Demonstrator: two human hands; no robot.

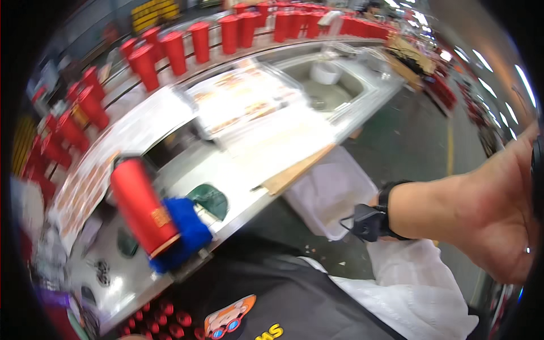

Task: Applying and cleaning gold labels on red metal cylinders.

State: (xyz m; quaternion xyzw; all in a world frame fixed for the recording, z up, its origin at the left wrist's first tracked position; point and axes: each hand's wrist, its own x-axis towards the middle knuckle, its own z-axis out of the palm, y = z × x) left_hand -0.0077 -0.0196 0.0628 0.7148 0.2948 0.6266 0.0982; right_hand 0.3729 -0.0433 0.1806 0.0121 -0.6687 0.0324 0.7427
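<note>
My right hand [493, 209] is raised close to the view at the right edge; its fingers run into the dark rim and cannot be made out. Around its wrist sits a black strap with a small black device [369, 222], above a white sleeve [413, 283]. Of my left hand, no fingers show; only a sliver of skin appears at the bottom edge. A red tumbler [139, 201] leans on a blue cloth [191, 229] at the near side of the metal worktable [124, 303], apart from my right hand. Motion blurs much of the scene.
Several red tumblers [173, 52] stand in rows along the far side. A sink [345, 90] holds a white bowl [326, 72]. Printed sheets [229, 93] lie on the worktable, near a dark green object [209, 199]. A white plastic bin [331, 192] stands below the table edge.
</note>
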